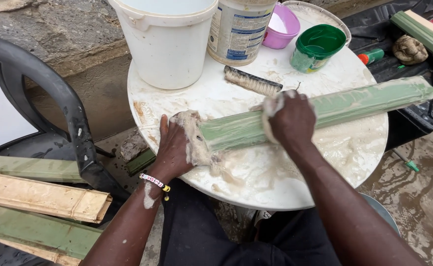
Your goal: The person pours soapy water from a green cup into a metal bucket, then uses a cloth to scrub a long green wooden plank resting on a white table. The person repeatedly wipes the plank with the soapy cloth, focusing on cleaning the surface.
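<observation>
The person's forearms are reaching up from the bottom of the view toward a round white tabletop (354, 162) that is running with soapy water. A long green strip (354, 101) is lying across it, from near the front left edge out past the right rim. The left hand (174, 148) is pressing flat, fingers together, on the strip's near end, which is sitting under a clump of lather. The right hand (291, 120) is closing its grip around a foamy cloth (271, 106), holding it against the strip about a third of the way along. Judged from the suds, the near third is being washed; the far length is looking streaked (probably not yet scrubbed). A scrubbing brush (252, 81) is lying untouched behind, beside a white bucket (165, 44).
</observation>
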